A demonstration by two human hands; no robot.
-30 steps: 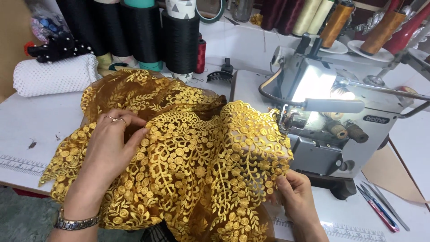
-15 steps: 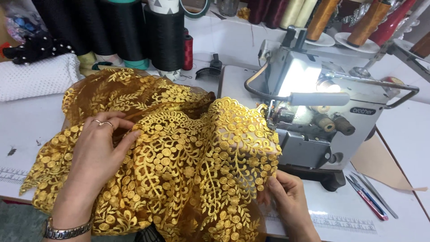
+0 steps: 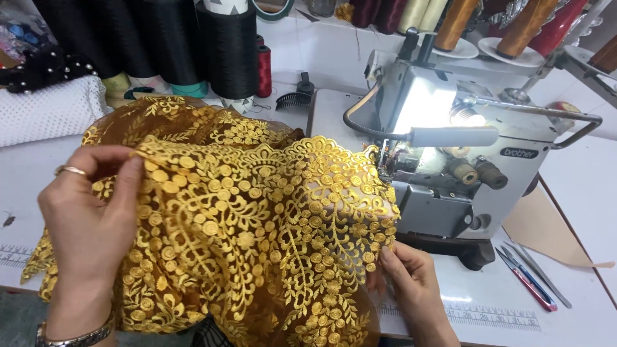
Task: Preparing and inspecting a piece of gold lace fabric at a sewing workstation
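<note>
Left hand (image 3: 90, 212) pinches a folded top edge of the gold lace fabric (image 3: 257, 218) between thumb and fingers, lifted off the table; a ring sits on one finger and a metal watch (image 3: 71, 337) on the wrist. Right hand (image 3: 411, 279) grips the lower right edge of the same fabric with thumb on top and fingers underneath, just in front of the sewing machine (image 3: 450, 148). The fabric is spread between both hands over the white table (image 3: 578, 180), its scalloped edge reaching the lit needle area of the machine.

Handling, as a judgement: the lace is open and floppy, so it would do best held taut but not stretched, with the edge kept flat and even toward the machine's foot, and loose folds kept away from the needle area.

Compared with half a second earlier: the left hand then lay flat on top of the fabric; it now has the edge pinched and raised. The right hand keeps its hold on the lower edge. The view has shifted a little, and the fabric stands higher on the left.

Surroundings: black thread cones (image 3: 225, 51) behind the fabric, a white textured cloth roll (image 3: 51, 115) at left, red-handled snips (image 3: 524, 279) at right of the machine.
</note>
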